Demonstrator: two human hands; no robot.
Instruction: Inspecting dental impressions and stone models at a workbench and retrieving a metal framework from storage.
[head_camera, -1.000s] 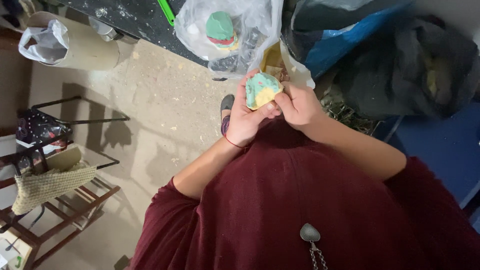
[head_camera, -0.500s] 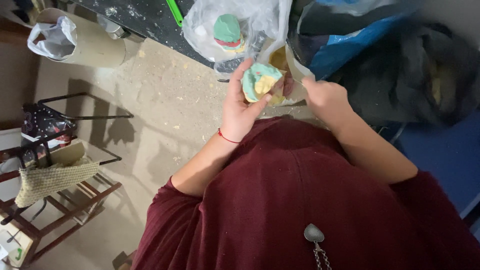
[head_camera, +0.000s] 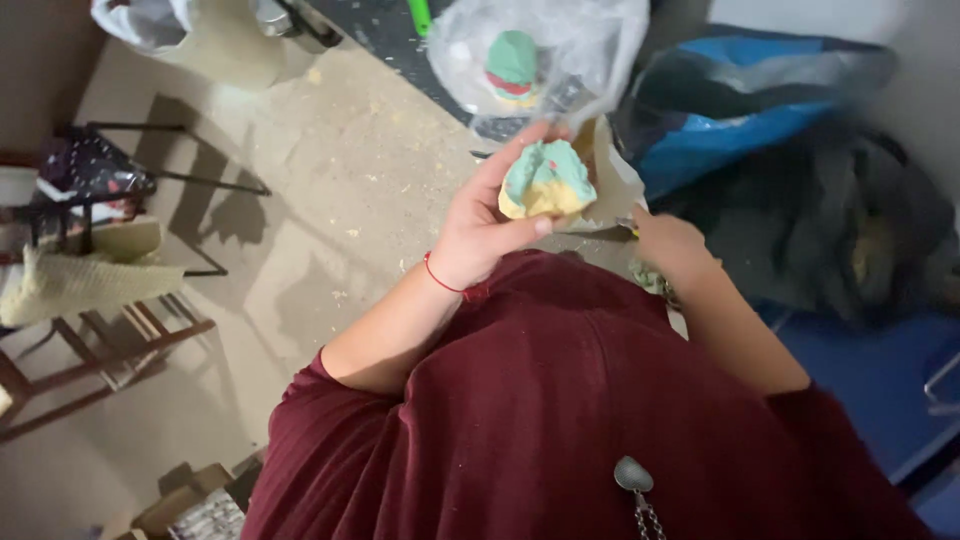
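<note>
Head view: a soft lump (head_camera: 547, 180) of teal and pale yellow material, with a small red fleck, is held up in the left hand (head_camera: 485, 225). The left fingers (head_camera: 512, 160) are curled around its near side and the thumb is pressed under its lower edge, so the lump is clamped, well above the floor. A red thread is worn at that wrist. The right hand (head_camera: 668, 243) is lowered, just beside a crumpled paper wrapper (head_camera: 610, 175) (blurred); whether its fingers are together or apart cannot be told, and nothing can be made out in them.

As far as can be judged, the work is part done: the colours in the held lump are only partly blended, with distinct teal and yellow patches left. A second lump (head_camera: 513, 65), teal over red, is left inside a clear plastic bag (head_camera: 585, 45) beyond the hand, apparently untouched.

No bench is seen beneath the hands. The concrete floor (head_camera: 330, 190) is dusty and strewn with pale crumbs. A wooden rack (head_camera: 95, 350) with a knitted cloth is seen at the left, and a blue bag (head_camera: 740, 110) and dark bundled fabric at the right.
</note>
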